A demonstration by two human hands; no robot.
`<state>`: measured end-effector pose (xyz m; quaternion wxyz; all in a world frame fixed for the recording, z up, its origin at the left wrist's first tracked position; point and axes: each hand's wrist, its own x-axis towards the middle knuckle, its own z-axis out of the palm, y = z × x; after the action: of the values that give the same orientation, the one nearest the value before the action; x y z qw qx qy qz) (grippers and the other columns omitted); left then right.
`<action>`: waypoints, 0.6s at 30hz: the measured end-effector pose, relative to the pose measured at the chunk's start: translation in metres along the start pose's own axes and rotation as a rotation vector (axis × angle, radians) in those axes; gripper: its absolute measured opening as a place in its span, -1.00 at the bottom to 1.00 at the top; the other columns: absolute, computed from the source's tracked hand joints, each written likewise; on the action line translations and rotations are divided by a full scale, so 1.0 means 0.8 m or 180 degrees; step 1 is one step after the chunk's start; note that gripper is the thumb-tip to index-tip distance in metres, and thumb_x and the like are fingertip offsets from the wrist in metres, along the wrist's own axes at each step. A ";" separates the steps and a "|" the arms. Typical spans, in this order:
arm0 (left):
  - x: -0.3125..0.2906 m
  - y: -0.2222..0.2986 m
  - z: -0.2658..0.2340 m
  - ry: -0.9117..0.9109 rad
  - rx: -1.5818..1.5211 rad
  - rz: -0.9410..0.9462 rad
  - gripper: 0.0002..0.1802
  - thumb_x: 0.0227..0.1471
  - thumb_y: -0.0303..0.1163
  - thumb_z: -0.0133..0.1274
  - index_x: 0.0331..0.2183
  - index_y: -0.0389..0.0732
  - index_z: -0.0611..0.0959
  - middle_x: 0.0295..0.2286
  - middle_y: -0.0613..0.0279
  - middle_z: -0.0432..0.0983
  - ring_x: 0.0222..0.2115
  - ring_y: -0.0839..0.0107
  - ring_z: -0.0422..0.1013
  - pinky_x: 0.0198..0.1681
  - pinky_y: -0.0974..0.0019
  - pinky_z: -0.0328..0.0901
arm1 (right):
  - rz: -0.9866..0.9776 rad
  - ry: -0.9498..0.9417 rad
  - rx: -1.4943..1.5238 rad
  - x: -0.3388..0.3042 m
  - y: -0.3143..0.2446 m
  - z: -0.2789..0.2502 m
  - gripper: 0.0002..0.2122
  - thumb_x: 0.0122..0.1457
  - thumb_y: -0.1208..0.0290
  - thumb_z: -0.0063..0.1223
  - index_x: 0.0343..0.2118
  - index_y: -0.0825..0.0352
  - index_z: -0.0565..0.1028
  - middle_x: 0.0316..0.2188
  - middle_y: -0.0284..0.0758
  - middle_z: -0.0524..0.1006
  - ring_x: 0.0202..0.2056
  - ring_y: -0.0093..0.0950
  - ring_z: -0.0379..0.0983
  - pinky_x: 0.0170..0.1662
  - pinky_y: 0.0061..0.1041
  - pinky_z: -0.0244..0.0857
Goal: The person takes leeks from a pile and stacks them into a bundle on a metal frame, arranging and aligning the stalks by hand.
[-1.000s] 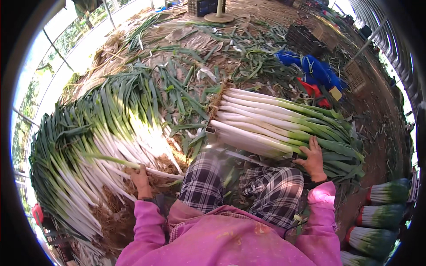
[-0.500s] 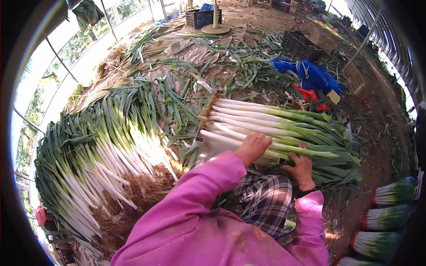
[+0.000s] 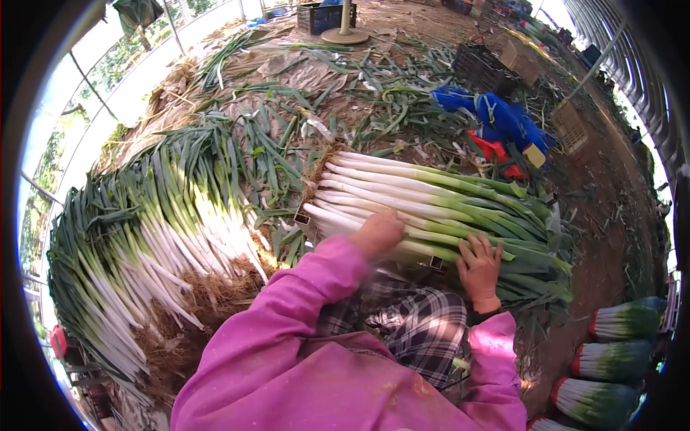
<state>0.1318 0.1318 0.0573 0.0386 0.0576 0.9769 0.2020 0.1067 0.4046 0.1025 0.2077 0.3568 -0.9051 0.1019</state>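
Atop the long, white-and-green leeks [image 3: 420, 190] right of centre, the bare right hand [image 3: 479, 269] spreads wide; the left hand [image 3: 381, 233] curls near, its grip unclear. Light, flat pressure best keeps stalks parallel.

No printed word, label, number or sign can be read anywhere in the frame. The pale yellow patch [image 3: 534, 156] by the crumpled blue sheeting [image 3: 512, 123] at the upper right, the red bands [image 3: 576, 362] around the bundled leeks [image 3: 611, 360] at the lower right, and the side of the black plastic crate [image 3: 313, 20] at the top centre show too small or too blurred for lettering. The orange marks [image 3: 425, 388] on the pink top [image 3: 287, 391], bottom centre, are likewise unreadable.
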 end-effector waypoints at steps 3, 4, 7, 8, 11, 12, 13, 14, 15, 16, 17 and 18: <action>-0.012 -0.058 0.004 0.0820 0.0350 -0.0125 -0.65 0.06 -0.08 -0.06 -0.25 -0.10 0.61 -0.16 -0.02 0.40 -0.09 0.05 0.33 -0.05 0.02 0.24 | -0.0033 -0.0596 0.0020 -0.003 0.018 0.016 -0.60 -0.05 0.25 0.14 -0.08 0.18 0.48 0.07 -0.37 0.34 0.17 -0.30 0.12 0.22 0.02 -0.17; -0.026 -0.094 0.011 0.1769 0.0748 -0.0175 -0.66 0.07 -0.11 -0.08 -0.23 -0.09 0.59 -0.10 -0.04 0.36 -0.03 0.01 0.28 0.00 -0.04 0.19 | -0.0072 -0.0602 0.0071 0.000 0.017 0.014 -0.60 -0.05 0.25 0.14 -0.08 0.18 0.48 0.07 -0.37 0.34 0.17 -0.30 0.12 0.22 0.02 -0.17; -0.091 -0.237 0.048 0.0947 0.1037 -0.0634 -0.70 0.08 -0.20 -0.17 -0.21 -0.02 0.59 0.07 -0.09 0.19 0.05 -0.22 0.15 0.05 -0.14 0.12 | -0.0346 -0.1085 0.0190 0.026 -0.001 0.020 -0.53 -0.06 0.24 0.16 -0.02 0.18 0.44 0.15 -0.35 0.27 0.22 -0.25 0.04 0.23 0.03 -0.20; -0.084 -0.219 0.040 0.0940 0.0980 -0.0615 -0.70 0.08 -0.20 -0.17 -0.21 -0.02 0.59 0.07 -0.09 0.19 0.05 -0.22 0.15 0.05 -0.14 0.12 | -0.0333 -0.1126 0.0147 0.023 0.013 0.017 -0.53 -0.06 0.24 0.16 -0.02 0.18 0.44 0.15 -0.35 0.27 0.22 -0.25 0.04 0.23 0.03 -0.20; -0.064 -0.195 0.024 0.0459 0.0844 -0.0333 -0.72 0.02 -0.21 -0.08 -0.29 -0.07 0.65 -0.14 -0.06 0.44 -0.07 0.07 0.35 -0.14 0.01 0.32 | -0.0134 -0.1440 0.0058 0.026 0.023 0.015 -0.51 -0.04 0.25 0.14 0.01 0.20 0.42 0.16 -0.33 0.26 0.23 -0.21 0.02 0.23 0.03 -0.21; -0.045 -0.179 0.023 0.0283 0.0918 -0.0153 -0.65 0.04 -0.16 -0.11 -0.24 -0.14 0.62 -0.15 -0.03 0.45 -0.04 0.04 0.32 -0.05 -0.02 0.26 | -0.0042 -0.1514 0.0059 0.019 0.039 0.006 -0.52 -0.03 0.25 0.12 0.03 0.20 0.41 0.17 -0.32 0.26 0.23 -0.20 0.02 0.23 0.03 -0.22; -0.076 -0.220 0.047 0.1248 0.0366 -0.0882 -0.51 0.05 -0.06 -0.14 -0.15 -0.24 0.56 -0.11 -0.05 0.43 0.00 0.00 0.27 0.06 -0.01 0.17 | -0.0330 -0.1506 0.0222 0.035 0.010 0.027 -0.52 -0.01 0.27 0.09 0.03 0.23 0.40 0.17 -0.30 0.25 0.23 -0.19 0.02 0.24 0.02 -0.23; -0.062 -0.194 0.029 0.0604 0.0027 -0.1107 -0.35 0.06 0.04 -0.22 -0.05 -0.33 0.47 -0.06 -0.12 0.38 0.06 -0.02 0.21 0.15 0.04 0.06 | -0.0320 -0.1547 0.0080 0.023 0.023 0.021 -0.52 0.00 0.29 0.06 0.04 0.25 0.39 0.17 -0.28 0.25 0.23 -0.17 0.02 0.24 0.02 -0.24; -0.068 -0.187 0.023 0.0644 -0.0100 -0.0936 -0.37 0.05 0.00 -0.17 -0.04 -0.33 0.46 -0.06 -0.14 0.38 0.06 0.00 0.22 0.14 0.06 0.08 | -0.0364 -0.1542 0.0013 0.013 0.023 0.017 -0.51 0.00 0.31 0.04 0.05 0.28 0.38 0.19 -0.28 0.22 0.24 -0.17 -0.02 0.24 0.02 -0.26; -0.079 -0.188 0.016 0.0697 -0.0220 -0.0754 -0.39 0.04 -0.04 -0.12 -0.03 -0.33 0.45 -0.07 -0.16 0.39 0.05 0.01 0.23 0.12 0.09 0.11 | -0.0407 -0.1524 -0.0062 0.009 0.023 0.014 -0.51 0.00 0.33 0.02 0.06 0.30 0.37 0.21 -0.27 0.19 0.26 -0.17 -0.05 0.25 0.03 -0.28; -0.092 -0.202 0.003 0.0780 -0.0222 -0.0845 -0.39 0.04 -0.04 -0.12 -0.03 -0.33 0.45 -0.07 -0.16 0.39 0.05 0.01 0.23 0.12 0.09 0.11 | -0.0530 -0.1499 -0.0062 0.014 0.023 0.008 -0.51 0.00 0.33 0.02 0.06 0.30 0.37 0.21 -0.27 0.19 0.26 -0.17 -0.05 0.25 0.03 -0.28; -0.114 -0.222 -0.004 0.1444 -0.0449 -0.0825 -0.44 0.01 -0.10 -0.06 -0.06 -0.33 0.46 -0.08 -0.16 0.39 0.05 0.01 0.23 0.10 0.11 0.14 | -0.0327 -0.1579 -0.0196 0.008 0.017 0.005 -0.49 -0.02 0.35 0.02 0.06 0.32 0.36 0.22 -0.27 0.16 0.27 -0.17 -0.08 0.25 0.05 -0.30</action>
<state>0.2046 -0.0431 -0.0060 -0.1519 -0.1175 0.9433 0.2707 0.0918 0.4089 0.1014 -0.0050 0.4098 -0.9117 -0.0271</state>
